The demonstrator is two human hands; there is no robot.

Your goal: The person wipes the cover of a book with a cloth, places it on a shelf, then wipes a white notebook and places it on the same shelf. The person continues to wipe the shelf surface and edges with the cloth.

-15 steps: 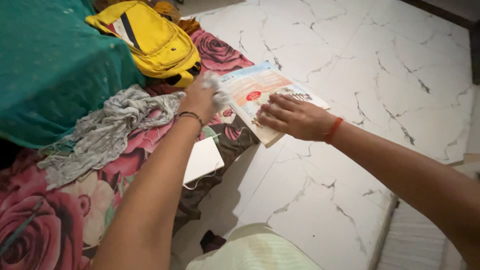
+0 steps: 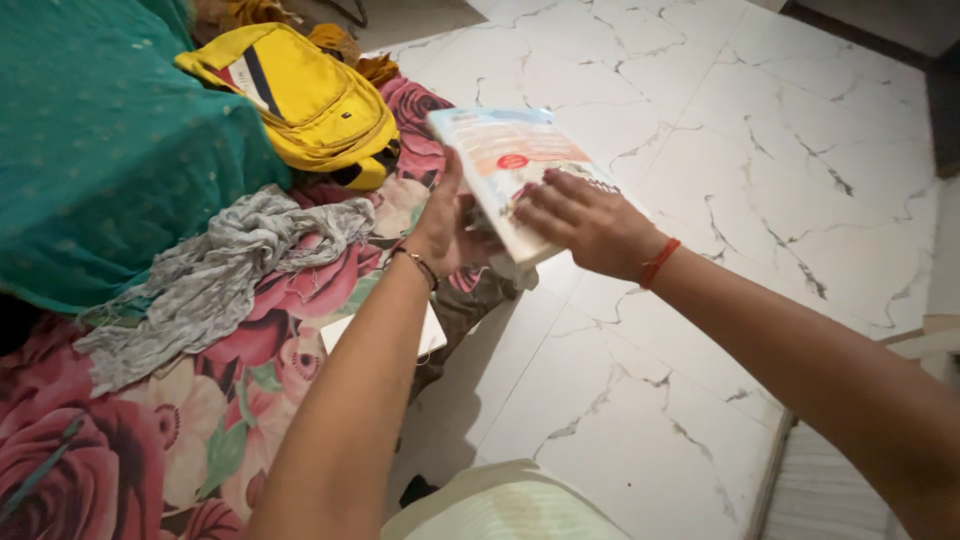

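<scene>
A pale blue and white book (image 2: 505,160) with an orange band and a red round mark on its cover is lifted off the bed's edge, tilted. My left hand (image 2: 447,232) grips it from below along its left side. My right hand (image 2: 585,221), with a red thread at the wrist, lies flat on the cover with fingers spread. Both hands hold the book over the edge of the flowered bedsheet (image 2: 200,420).
A yellow backpack (image 2: 305,100) lies at the bed's far end, beside a teal cloth (image 2: 100,150) and a crumpled grey cloth (image 2: 220,270). A white flat item (image 2: 345,335) lies under my left forearm. White marble floor (image 2: 780,150) spreads to the right.
The book has come up off the bed's edge and is now tilted in both hands. My left hand has shifted under its left side.
</scene>
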